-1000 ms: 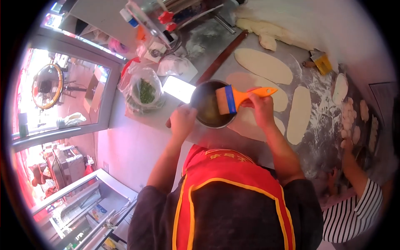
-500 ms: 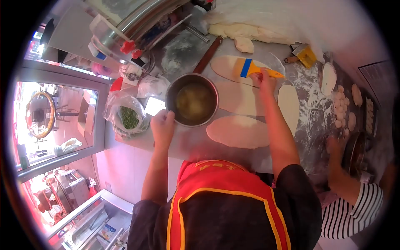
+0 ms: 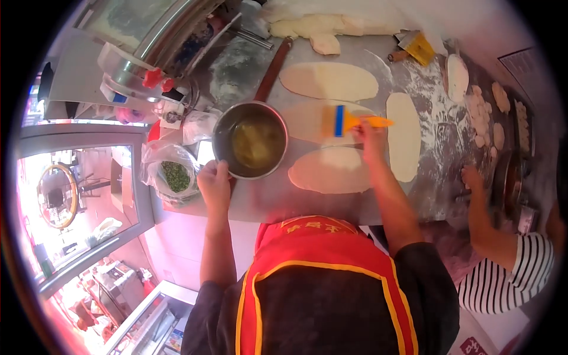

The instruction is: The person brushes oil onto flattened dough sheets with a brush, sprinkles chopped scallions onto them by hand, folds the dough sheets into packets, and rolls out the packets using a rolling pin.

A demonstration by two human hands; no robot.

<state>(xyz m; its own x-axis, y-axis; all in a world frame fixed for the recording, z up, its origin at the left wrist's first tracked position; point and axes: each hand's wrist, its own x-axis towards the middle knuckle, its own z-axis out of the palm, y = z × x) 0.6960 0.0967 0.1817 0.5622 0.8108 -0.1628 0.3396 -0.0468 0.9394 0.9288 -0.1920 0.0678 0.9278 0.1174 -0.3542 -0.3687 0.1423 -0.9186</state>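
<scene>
The brush point(image 3: 339, 121) is held by the right hand point(image 3: 371, 139) above the middle sheet of dough point(image 3: 300, 121); its bristles are blurred, and whether the dough is touched cannot be told; the fingers are closed around the yellow handle, with the fingertips partly hidden. The bristles are pointed toward the pot point(image 3: 250, 140), the handle's tip toward the upright strip of dough point(image 3: 403, 139); the long axis is laid nearly level across the view, roughly along the length of the middle sheet. The pot's rim is pinched by the left hand point(image 3: 214, 183), thumb and fingers closed on it; the yellowish contents are hard to make out. The near end of the rolling pin point(image 3: 274, 71) is hidden by the pot; a bright white object point(image 3: 205, 152) is partly covered beside it. At the far right, the co-worker's hand point(image 3: 471, 176) is seen, its hold unclear.
</scene>
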